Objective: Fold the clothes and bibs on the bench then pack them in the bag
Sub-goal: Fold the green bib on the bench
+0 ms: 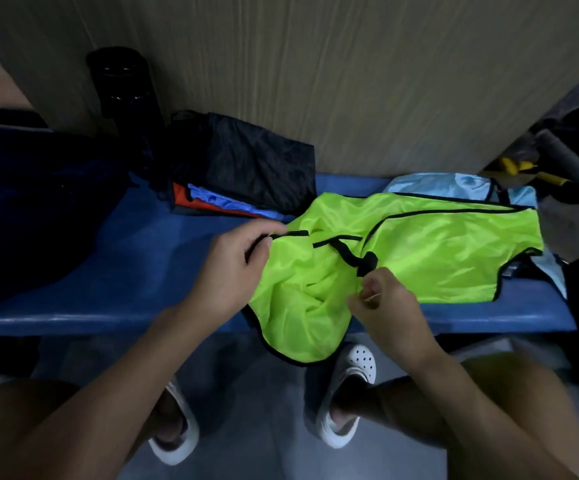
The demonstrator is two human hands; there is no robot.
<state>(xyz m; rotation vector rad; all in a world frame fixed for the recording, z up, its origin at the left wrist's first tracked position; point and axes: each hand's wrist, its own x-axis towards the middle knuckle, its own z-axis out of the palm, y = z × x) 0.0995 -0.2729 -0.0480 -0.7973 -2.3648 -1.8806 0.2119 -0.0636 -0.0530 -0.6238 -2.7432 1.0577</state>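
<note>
My left hand (236, 268) pinches the black-trimmed edge of the green bib (437, 251), which spreads to that hand's right over the blue bench (125, 258). My right hand (388, 306), fingers curled, pinches the bib's black trim. Folded clothes (256, 168) lie beyond my left hand.

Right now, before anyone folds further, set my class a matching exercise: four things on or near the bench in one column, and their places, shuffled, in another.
Things
1 yellow-green bib
2 light blue bib
3 black cloth
4 white shoes

Places
A on the floor
B top of the folded pile
C under another bib
D held by left hand and right hand

Pairs: 1-D, 2-C, 3-B, 4-A
</note>
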